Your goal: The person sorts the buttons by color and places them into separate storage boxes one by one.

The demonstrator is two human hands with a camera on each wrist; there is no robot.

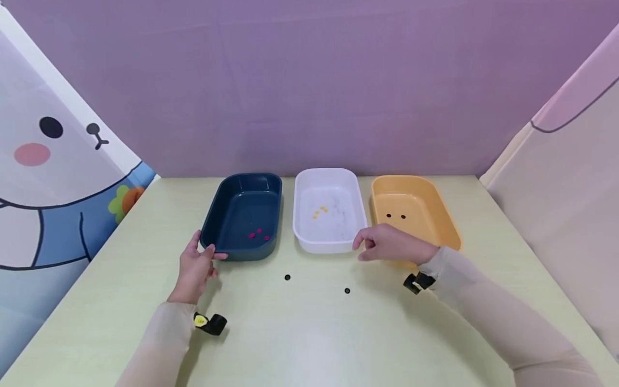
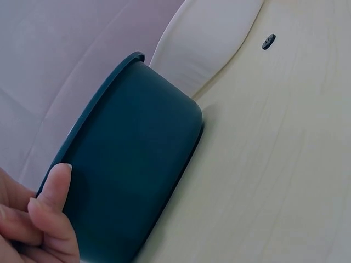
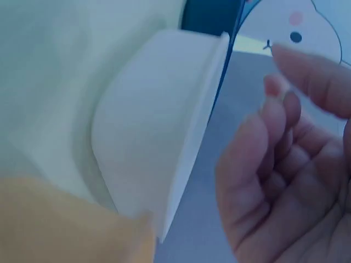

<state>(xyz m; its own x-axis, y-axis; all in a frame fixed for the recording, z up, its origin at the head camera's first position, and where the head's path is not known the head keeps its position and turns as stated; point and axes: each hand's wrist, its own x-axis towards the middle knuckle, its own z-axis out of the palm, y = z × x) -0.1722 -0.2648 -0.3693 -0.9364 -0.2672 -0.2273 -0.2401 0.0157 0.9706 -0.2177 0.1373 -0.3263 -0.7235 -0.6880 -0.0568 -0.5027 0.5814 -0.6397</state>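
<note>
My left hand (image 1: 195, 269) grips the near left corner of a dark blue tray (image 1: 249, 254). In the left wrist view the thumb (image 2: 57, 186) lies on the tray's outer wall, just under the rim. Three or so red buttons (image 1: 259, 230) lie inside it. My right hand (image 1: 389, 244) hovers above the gap between the white tray (image 1: 329, 247) and the yellow tray (image 1: 447, 236). Its fingers are loosely bent, with nothing seen between thumb and fingers in the right wrist view. Several small yellow pieces (image 1: 316, 213) lie in the white tray, and two dark buttons (image 1: 403, 217) in the yellow one.
Two black buttons lie on the pale table: one (image 1: 287, 277) in front of the gap between blue and white trays, another (image 1: 347, 291) farther right and nearer. A purple cloth wall (image 1: 309, 97) stands behind the trays, with printed cloth (image 1: 58, 215) at the left.
</note>
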